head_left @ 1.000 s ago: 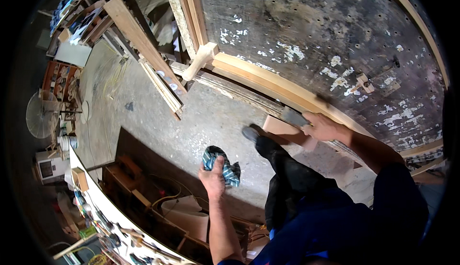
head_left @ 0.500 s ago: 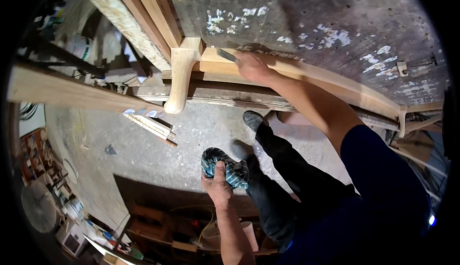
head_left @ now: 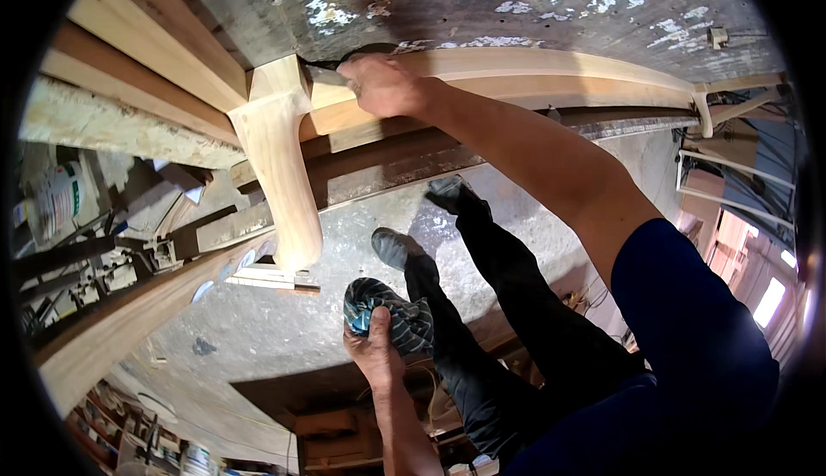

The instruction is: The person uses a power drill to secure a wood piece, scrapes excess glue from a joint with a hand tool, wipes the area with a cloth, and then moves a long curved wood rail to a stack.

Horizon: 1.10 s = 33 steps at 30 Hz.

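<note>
The curved pale wooden rail (head_left: 551, 76) runs across the top of the view, its long axis sweeping from about ten o'clock to three o'clock along the foot of a stained, paint-flecked board (head_left: 516, 3). At its left end it meets a rounded wooden post (head_left: 280, 175) that drops toward six o'clock. The right hand (head_left: 383, 85) lies on the rail just right of that joint, fingers curled down on the wood; it seems to press something thin and dark against the surface, though the view is too bent there to be sure. The left hand (head_left: 374, 351) hangs well apart, toward six o'clock from the joint, clenched on a bunched blue-green cloth (head_left: 391, 317). So the right hand is on the rail, the left far below it. Dark-trousered legs and shoes (head_left: 409, 248) stand on the grey concrete floor (head_left: 258, 330). Loose planks (head_left: 129, 72) slant at nine to eleven o'clock.
</note>
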Motion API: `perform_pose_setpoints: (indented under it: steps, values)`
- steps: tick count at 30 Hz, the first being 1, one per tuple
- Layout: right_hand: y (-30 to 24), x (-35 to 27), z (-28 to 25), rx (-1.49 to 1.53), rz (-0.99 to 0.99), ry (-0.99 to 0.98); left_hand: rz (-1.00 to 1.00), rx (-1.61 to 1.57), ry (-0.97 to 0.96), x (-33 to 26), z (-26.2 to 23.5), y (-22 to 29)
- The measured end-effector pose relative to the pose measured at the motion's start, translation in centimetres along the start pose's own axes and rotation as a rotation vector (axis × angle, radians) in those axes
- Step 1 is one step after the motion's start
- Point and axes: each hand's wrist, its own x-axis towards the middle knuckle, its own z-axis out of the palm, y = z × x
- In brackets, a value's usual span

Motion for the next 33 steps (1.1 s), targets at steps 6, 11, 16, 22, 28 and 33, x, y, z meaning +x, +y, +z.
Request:
perform_pose_setpoints:
  steps: [6, 11, 16, 22, 28, 33]
  values:
    - [3.0, -3.3, 0.8, 0.139, -0.198, 0.004, 0.034, 0.032, -0.019, 2.5, 1.0, 1.3]
    - [-0.7, -9.0, -0.9, 0.325, -0.118, -0.108, 0.136, -0.028, -0.114, 3.0, 3.6, 4.6]
    - [-5.4, -16.0, -5.1, 0.785, 0.179, -0.51, 0.219, 0.016, -0.135, 3.6, 5.0, 6.2]
    - [-7.5, -17.7, -5.5, 0.888, 0.258, -0.806, 0.167, 0.208, -0.217, 3.1, 6.8, 6.5]
    - [-6.3, -17.9, -6.0, 0.996, 0.249, -0.956, 0.047, 0.293, -0.13, 2.4, 7.0, 6.8]
    - [-2.5, -16.0, -7.3, 0.79, 0.15, -0.769, 0.1, 0.21, -0.026, 4.0, 3.9, 7.2]
